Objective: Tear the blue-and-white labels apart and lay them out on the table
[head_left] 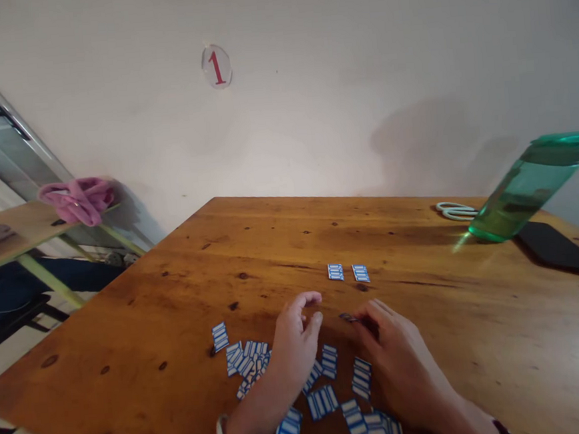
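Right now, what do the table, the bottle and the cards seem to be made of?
Table: wood, apparently varnished; knots, grain and a soft sheen.
Bottle: probably glossy plastic, perhaps glass; green and see-through.
Cards: likely printed cardboard, finish unclear; thin and flat.

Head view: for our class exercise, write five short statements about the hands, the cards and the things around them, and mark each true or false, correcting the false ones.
1. The right hand holds a card. True.
2. The left hand has its grip closed on a card. False: its thumb and fingers are apart, with nothing visible between them.
3. Two cards lie apart from the others, beyond the hands. True.
4. The bottle is red all over. False: it is mostly green and see-through.
5. The pink cloth lies among the cards. False: it lies on a separate surface at the left.
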The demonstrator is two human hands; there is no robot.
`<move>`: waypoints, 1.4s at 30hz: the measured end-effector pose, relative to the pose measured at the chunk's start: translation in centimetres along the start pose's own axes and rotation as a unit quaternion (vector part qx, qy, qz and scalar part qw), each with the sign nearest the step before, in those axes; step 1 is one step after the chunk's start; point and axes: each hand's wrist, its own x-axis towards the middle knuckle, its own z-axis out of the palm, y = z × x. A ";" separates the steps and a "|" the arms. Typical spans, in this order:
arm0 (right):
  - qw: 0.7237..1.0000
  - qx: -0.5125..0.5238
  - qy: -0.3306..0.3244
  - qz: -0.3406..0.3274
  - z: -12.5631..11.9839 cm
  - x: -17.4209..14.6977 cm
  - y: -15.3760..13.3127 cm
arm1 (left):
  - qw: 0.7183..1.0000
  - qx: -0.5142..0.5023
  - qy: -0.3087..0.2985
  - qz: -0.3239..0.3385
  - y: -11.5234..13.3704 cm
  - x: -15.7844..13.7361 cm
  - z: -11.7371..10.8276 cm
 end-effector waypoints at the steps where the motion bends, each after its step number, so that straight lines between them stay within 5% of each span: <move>1: 1.000 -0.025 -0.015 -0.010 0.1 0.0 0.1 | 1.000 0.027 -0.008 0.007 -0.2 -0.2 0.1; 7: 0.990 -0.110 -0.086 -0.009 0.6 0.2 0.4 | 0.975 0.179 -0.124 0.042 -0.4 -2.2 1.2; 13: 0.988 -0.122 -0.099 -0.013 0.7 0.5 0.8 | 0.952 0.227 -0.203 0.010 0.4 -3.0 1.3; 42: 0.986 -0.128 -0.108 -0.015 0.6 0.7 0.5 | 0.959 0.187 -0.212 -0.022 0.2 -3.3 1.5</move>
